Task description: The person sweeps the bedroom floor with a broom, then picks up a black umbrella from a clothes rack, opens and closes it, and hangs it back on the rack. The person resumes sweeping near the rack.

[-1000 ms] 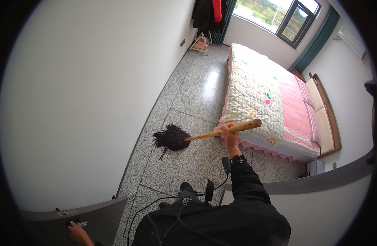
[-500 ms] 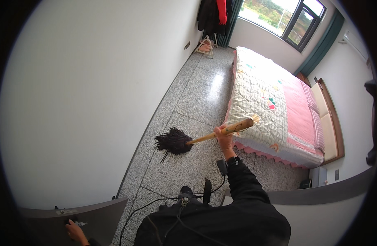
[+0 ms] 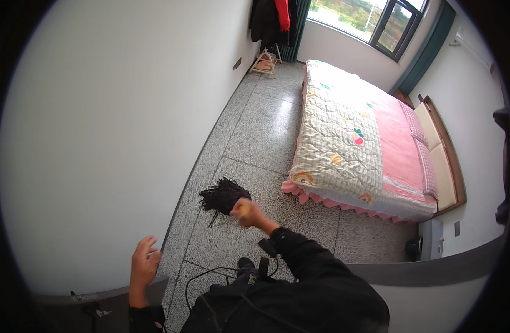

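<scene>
In front of me a mop with a dark stringy head (image 3: pixel 226 194) is held over or on the speckled floor; which of the two I cannot tell. My right hand (image 3: pixel 249 214) is closed round its wooden handle, whose end points up toward me, so most of its length is hidden. Raised near the white wall, my left hand (image 3: pixel 145 266) holds nothing, its fingers loosely bent and apart. Below it stands the grey door (image 3: pixel 116 302) with its handle (image 3: pixel 102 313), which the hand does not touch.
A bed with a quilt (image 3: pixel 338 133) and pink skirt stands at the right. Coats (image 3: pixel 269 22) hang over a white rack (image 3: pixel 264 64) at the far end. Black cables (image 3: pixel 191 283) run by my feet. A low grey cabinet (image 3: pixel 431 240) sits by the headboard.
My left hand has left the door handle and risen toward the wall. My right hand has moved left with the mop, and the handle has swung from leaning right to pointing at me.
</scene>
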